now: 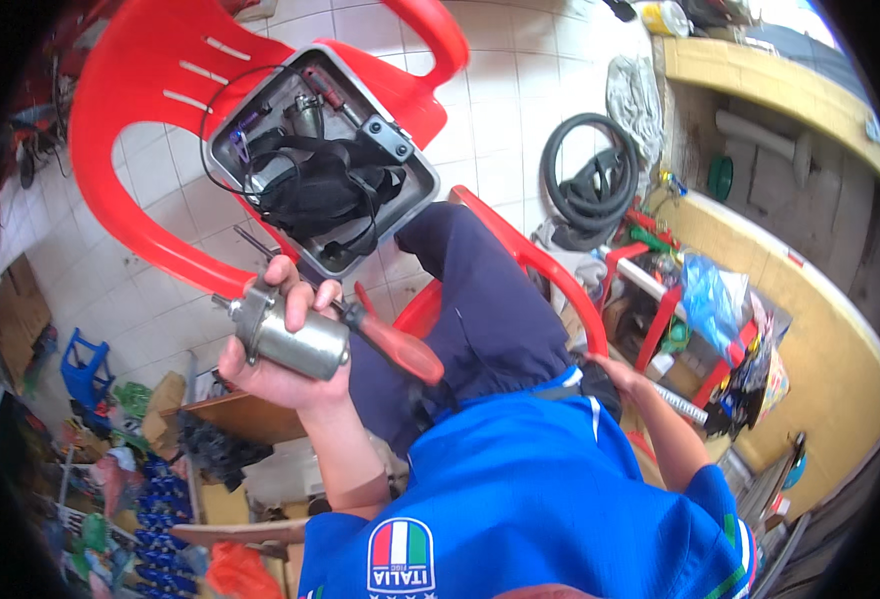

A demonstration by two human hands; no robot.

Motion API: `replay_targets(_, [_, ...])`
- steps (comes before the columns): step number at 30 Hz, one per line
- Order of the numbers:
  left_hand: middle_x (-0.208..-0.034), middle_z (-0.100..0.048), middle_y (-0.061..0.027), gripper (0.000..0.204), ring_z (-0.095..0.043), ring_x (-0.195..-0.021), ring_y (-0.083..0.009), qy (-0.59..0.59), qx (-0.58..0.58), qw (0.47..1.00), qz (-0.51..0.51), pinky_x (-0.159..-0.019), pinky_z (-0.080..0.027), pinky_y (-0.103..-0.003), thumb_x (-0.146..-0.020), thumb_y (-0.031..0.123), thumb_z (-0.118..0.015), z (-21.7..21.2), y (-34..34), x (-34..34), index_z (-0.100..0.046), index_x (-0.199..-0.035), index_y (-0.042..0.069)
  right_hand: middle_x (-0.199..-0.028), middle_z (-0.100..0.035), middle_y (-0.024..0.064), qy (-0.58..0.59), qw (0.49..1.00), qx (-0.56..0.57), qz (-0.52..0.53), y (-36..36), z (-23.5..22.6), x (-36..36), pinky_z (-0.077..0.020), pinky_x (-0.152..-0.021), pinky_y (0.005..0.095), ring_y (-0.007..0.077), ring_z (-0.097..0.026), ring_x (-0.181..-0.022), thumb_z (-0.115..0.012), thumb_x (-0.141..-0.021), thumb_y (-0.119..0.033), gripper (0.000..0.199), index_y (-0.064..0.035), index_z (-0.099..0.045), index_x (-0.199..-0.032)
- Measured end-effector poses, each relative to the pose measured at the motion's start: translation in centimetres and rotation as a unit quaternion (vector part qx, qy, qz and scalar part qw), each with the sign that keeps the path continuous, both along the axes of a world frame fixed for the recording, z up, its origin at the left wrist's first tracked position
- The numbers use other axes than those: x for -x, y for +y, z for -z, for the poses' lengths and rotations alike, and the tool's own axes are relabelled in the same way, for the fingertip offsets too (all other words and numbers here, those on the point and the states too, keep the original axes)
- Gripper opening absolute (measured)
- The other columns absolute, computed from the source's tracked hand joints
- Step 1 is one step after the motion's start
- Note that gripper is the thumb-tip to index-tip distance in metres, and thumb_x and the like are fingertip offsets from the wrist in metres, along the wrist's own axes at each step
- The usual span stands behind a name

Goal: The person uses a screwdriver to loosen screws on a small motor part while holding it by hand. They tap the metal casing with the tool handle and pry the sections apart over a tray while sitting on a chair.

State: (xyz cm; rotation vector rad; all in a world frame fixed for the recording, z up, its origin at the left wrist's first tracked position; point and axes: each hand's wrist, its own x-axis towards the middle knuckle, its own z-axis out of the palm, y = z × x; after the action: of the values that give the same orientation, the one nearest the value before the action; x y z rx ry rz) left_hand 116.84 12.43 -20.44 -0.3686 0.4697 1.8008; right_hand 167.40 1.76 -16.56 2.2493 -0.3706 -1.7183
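My left hand (pixel 295 374) is raised over my lap with its fingers bent around a silver cylindrical starter motor (pixel 305 344), its shaft end toward the upper left. The same hand also holds a screwdriver (pixel 400 347) with a red handle, lying across the motor; its dark shank points to the upper left. My right hand (pixel 612 377) rests at my right hip beside a black item (pixel 600 387); its fingers are mostly hidden. Just beyond my left hand, a grey open tray (pixel 422 190) contains black straps (pixel 335 195), another small metal motor (pixel 305 117) and a red-handled tool (pixel 325 90).
The tray sits on a red plastic chair (pixel 100 150) facing me. On the tiled floor (pixel 500 90) to the right lies a coiled black tyre or hose (pixel 550 165). A red-framed rack (pixel 660 324) with bags and parts stands at my right; clutter and a blue stool (pixel 85 369) fill the left.
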Motion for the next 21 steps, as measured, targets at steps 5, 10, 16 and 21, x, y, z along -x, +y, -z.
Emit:
replay_targets(5, [-0.12, -0.045, -0.0093, 0.06, -0.056, -0.079, -0.0132, -0.004, -0.045, 0.998, -0.034, -0.085, -0.033, -0.036, -0.078, 0.042, -0.067, 7.0, -1.4, 0.0, -0.055, -0.126, 0.008, -0.088, -0.073, 0.009, -0.042, 0.999, 0.017, -0.013, 0.8, 5.7, -3.6, -0.0588, -0.073, 0.035, 0.0196, -0.07, -0.076, -0.059, -0.097, -0.045, 0.043, -0.0037, -0.066, -0.104])
replay_targets(10, [-0.12, -0.046, -0.0102, 0.059, -0.058, -0.077, -0.0155, -0.007, -0.067, 0.997, -0.033, -0.086, -0.033, -0.037, -0.077, 0.038, -0.071, 10.9, -1.9, -0.1, -0.052, -0.124, 0.009, -0.099, -0.073, 0.0114, -0.048, 0.999, -0.005, -0.016, -3.0, 12.2, -8.0, -0.0565, -0.084, 0.0366, 0.0214, -0.07, -0.083, -0.053, -0.1, -0.047, 0.047, -0.0024, -0.065, -0.109])
replay_targets(16, [-0.117, -0.048, -0.0105, 0.058, -0.059, -0.073, -0.0161, -0.007, -0.094, 0.995, -0.014, -0.085, -0.034, -0.039, -0.076, 0.037, -0.071, 12.1, -3.1, -2.7, -0.048, -0.122, 0.011, -0.131, -0.059, 0.0174, -0.012, 0.99, -0.033, -0.134, -5.4, 16.9, -8.4, -0.0477, -0.101, 0.0472, 0.0284, -0.059, -0.118, -0.041, -0.102, -0.055, 0.063, -0.0031, -0.052, -0.135])
replay_targets(21, [-0.114, -0.049, -0.009, 0.05, -0.059, -0.074, -0.0149, 0.007, -0.11, 0.994, 0.0, -0.08, -0.038, -0.037, -0.078, 0.039, -0.068, 12.0, -5.6, -6.4, -0.054, -0.118, 0.011, -0.15, -0.041, 0.0207, 0.039, 0.954, -0.04, -0.295, -4.0, 17.7, -6.6, -0.0417, -0.106, 0.0575, 0.035, -0.042, -0.138, -0.038, -0.1, -0.062, 0.071, -0.0096, -0.041, -0.149])
